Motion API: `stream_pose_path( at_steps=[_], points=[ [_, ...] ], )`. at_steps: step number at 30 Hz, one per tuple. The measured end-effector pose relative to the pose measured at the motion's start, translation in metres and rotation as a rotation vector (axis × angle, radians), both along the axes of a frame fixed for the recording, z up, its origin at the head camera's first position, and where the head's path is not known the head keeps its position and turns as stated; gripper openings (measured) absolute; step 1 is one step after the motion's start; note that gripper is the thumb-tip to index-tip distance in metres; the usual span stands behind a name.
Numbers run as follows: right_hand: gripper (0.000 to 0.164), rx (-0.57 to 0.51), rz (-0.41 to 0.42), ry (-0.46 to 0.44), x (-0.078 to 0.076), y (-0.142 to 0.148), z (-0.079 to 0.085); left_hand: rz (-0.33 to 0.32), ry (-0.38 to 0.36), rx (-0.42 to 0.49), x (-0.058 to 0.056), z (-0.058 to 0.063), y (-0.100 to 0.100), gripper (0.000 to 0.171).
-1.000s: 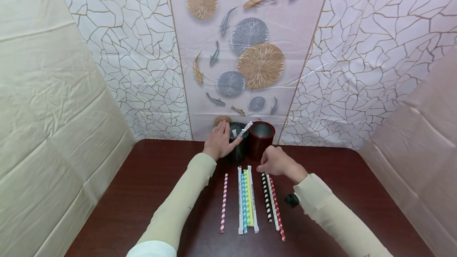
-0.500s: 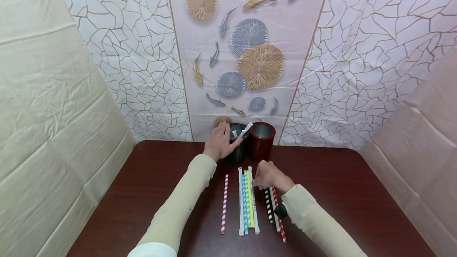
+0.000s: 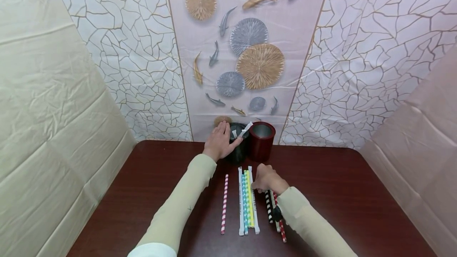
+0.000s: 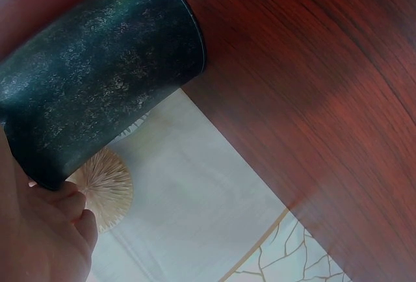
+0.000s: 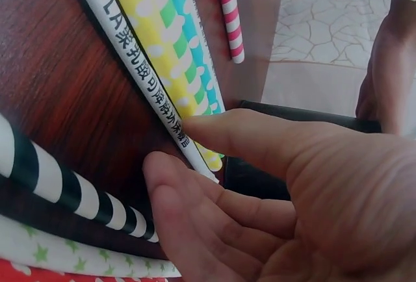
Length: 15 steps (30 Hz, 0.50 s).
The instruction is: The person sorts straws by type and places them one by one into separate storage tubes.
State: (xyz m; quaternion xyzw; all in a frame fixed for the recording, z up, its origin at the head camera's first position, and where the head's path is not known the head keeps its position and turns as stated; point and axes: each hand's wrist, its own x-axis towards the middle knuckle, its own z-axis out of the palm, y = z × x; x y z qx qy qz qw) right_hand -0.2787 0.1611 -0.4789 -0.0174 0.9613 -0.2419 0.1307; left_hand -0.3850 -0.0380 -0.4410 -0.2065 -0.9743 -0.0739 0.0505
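Observation:
My left hand [image 3: 218, 141] grips the black cup [image 3: 237, 153] at its rim, thumb across the near side and fingers along the left. Two white-wrapped straws [image 3: 246, 128] poke out of that cup. In the left wrist view, bent fingers meet the rim of the dark cup [image 4: 110, 54]. My right hand [image 3: 267, 178] is low over the table; in its wrist view the thumb tip touches a white paper-wrapped straw [image 5: 140, 67], with the index fingertip just beside it and a gap between them. Yellow [image 5: 156, 35], green and blue patterned straws lie alongside it.
A dark red cup [image 3: 262, 142] stands right against the black one. Black-striped [image 3: 269, 209], green-starred and red-dotted [image 3: 283, 231] straws lie under the right wrist. One pink-striped straw [image 3: 224, 205] lies apart at left. Patterned cloth [image 3: 228, 50] hangs behind the table [image 3: 150, 193].
My right hand has moved from above the black-striped straw, left and nearer, to the wrapped straw at the middle group's right side. The left hand has stayed on the black cup.

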Motion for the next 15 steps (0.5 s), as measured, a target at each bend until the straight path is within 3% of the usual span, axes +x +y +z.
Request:
stream_pose_path(
  at_steps=[15],
  points=[
    [0.017, -0.035, -0.081, -0.055, -0.0058, -0.0025, -0.0031, 0.006, 0.004, -0.012, 0.0004, 0.0006, 0.0000, 0.094]
  ],
)
